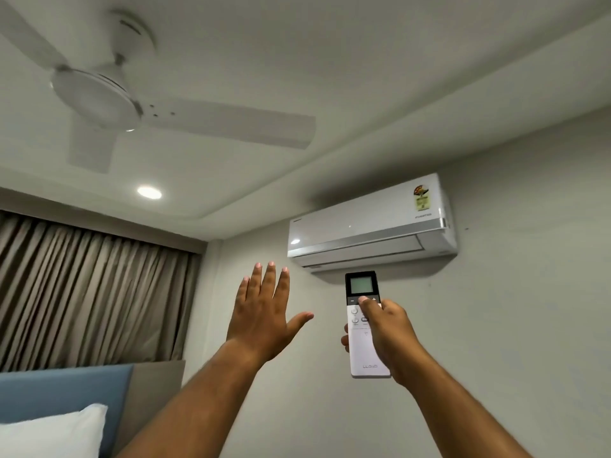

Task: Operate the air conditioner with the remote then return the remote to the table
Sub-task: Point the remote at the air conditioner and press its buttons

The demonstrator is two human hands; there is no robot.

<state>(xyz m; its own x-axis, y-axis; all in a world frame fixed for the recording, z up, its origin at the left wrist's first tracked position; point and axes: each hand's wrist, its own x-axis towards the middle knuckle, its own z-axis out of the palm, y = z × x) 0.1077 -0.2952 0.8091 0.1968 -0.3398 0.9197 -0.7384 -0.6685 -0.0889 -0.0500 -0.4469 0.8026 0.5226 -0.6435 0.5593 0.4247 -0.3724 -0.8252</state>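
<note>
One remote (363,325), one air conditioner (370,223), two hands.

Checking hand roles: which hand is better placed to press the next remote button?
Right. The right hand already grips the remote, thumb on its buttons, aimed at the air conditioner. The left hand is open, empty.

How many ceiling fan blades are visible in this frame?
3. One blade points right toward the air conditioner, one points down toward the curtain, one runs off the upper left corner.
</note>
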